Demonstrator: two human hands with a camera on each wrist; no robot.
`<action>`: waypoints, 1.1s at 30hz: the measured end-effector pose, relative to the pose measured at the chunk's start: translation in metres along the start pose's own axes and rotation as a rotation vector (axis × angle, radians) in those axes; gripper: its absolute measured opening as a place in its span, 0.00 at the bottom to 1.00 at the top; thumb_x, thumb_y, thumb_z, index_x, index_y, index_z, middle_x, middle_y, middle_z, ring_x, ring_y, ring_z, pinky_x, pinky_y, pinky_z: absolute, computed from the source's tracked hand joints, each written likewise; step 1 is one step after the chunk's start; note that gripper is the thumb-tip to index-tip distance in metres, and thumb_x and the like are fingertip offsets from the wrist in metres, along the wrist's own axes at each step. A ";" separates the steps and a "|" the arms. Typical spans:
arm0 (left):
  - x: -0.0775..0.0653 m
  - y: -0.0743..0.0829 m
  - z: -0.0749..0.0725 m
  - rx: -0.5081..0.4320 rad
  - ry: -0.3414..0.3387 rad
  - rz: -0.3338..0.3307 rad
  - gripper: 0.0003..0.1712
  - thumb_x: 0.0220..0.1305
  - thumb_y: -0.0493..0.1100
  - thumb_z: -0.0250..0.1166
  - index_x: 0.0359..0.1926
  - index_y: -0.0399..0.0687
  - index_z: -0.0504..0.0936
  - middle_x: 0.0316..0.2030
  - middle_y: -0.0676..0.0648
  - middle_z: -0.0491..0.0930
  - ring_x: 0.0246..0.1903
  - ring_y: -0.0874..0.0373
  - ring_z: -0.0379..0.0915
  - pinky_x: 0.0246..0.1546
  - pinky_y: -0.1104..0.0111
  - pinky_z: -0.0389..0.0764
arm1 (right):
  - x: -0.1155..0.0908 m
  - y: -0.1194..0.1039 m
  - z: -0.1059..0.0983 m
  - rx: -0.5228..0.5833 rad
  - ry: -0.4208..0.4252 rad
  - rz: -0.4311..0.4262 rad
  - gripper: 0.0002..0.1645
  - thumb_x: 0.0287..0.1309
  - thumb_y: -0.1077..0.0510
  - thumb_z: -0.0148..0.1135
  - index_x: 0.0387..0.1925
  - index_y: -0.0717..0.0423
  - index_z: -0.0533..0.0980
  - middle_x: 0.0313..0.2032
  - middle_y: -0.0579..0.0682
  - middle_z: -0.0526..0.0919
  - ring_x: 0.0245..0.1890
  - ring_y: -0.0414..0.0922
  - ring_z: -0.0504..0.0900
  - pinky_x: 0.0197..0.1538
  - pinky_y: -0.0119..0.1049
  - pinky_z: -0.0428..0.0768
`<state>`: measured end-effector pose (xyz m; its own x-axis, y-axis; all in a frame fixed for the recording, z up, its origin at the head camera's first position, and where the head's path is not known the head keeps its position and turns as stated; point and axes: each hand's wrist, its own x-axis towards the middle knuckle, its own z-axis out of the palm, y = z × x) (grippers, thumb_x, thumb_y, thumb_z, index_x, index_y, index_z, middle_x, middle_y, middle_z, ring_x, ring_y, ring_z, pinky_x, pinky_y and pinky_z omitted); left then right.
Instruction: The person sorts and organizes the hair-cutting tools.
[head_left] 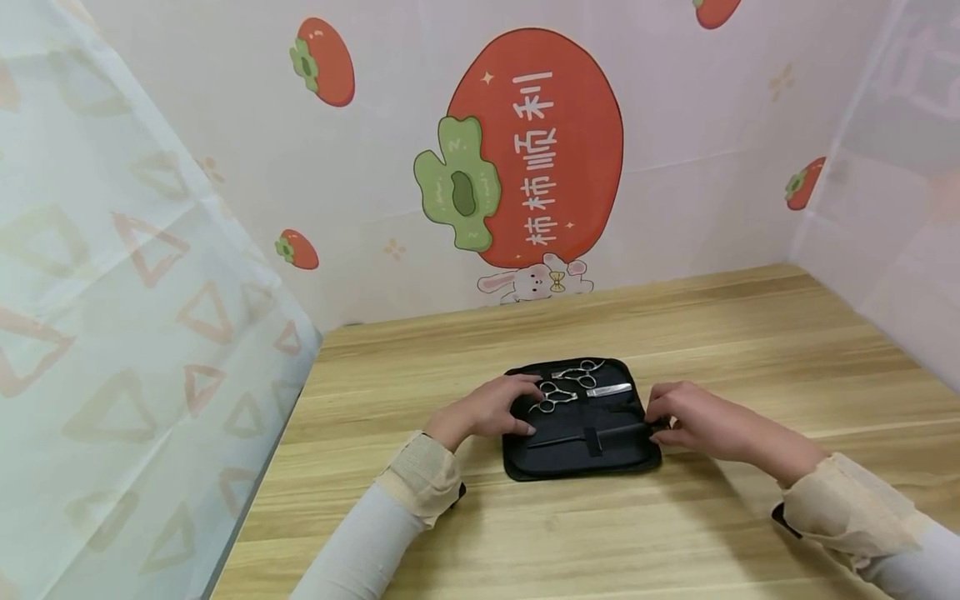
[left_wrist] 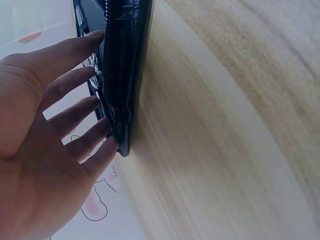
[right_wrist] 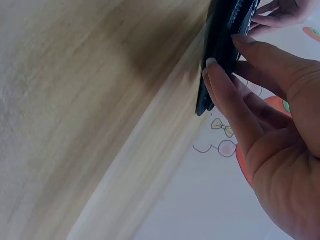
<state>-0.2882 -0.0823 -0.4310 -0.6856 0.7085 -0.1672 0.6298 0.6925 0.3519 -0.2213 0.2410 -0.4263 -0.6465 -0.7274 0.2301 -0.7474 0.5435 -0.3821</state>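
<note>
A black zip case (head_left: 555, 468) lies unfolded on the wooden table. Inside it are one pair of silver scissors (head_left: 587, 379) towards the back and another pair of scissors (head_left: 557, 398) nearer the middle. A black comb (head_left: 618, 435) with a thin tail sits under a strap along the front. My left hand (head_left: 491, 408) rests over the case's left side, fingers apart and loosely bent; in the left wrist view its fingertips reach past the zip edge. At the right edge, my right hand (head_left: 693, 421) pinches the case between thumb and fingers (right_wrist: 225, 92), close to the comb's end.
The wooden table (head_left: 420, 358) ends at a back wall cloth (head_left: 390, 150) printed with persimmons and a rabbit. Patterned sheets hang on the left (head_left: 135, 333) and on the right (head_left: 900, 208). Both wrists carry beige wraps.
</note>
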 end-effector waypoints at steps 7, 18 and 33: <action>-0.001 0.000 -0.001 0.003 -0.001 -0.007 0.29 0.53 0.50 0.69 0.57 0.53 0.74 0.67 0.50 0.57 0.65 0.55 0.53 0.62 0.62 0.58 | 0.005 -0.003 0.005 -0.063 -0.007 0.010 0.04 0.47 0.59 0.70 0.28 0.50 0.81 0.30 0.43 0.74 0.25 0.37 0.73 0.28 0.27 0.72; -0.001 0.000 0.001 -0.004 0.007 -0.002 0.28 0.54 0.50 0.69 0.57 0.54 0.74 0.67 0.50 0.57 0.65 0.55 0.53 0.62 0.62 0.58 | 0.013 -0.013 0.009 -0.098 -0.040 0.007 0.05 0.48 0.59 0.69 0.26 0.50 0.79 0.31 0.43 0.73 0.27 0.37 0.72 0.30 0.29 0.72; 0.001 0.000 0.000 0.023 0.017 -0.009 0.28 0.53 0.51 0.69 0.56 0.54 0.75 0.66 0.51 0.58 0.64 0.55 0.54 0.62 0.61 0.58 | 0.019 -0.019 0.015 -0.144 -0.047 -0.029 0.06 0.50 0.59 0.68 0.25 0.49 0.76 0.29 0.43 0.71 0.25 0.38 0.70 0.29 0.28 0.71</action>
<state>-0.2888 -0.0813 -0.4313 -0.6973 0.6999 -0.1547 0.6318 0.7020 0.3287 -0.2175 0.2104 -0.4281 -0.6187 -0.7610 0.1954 -0.7823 0.5737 -0.2427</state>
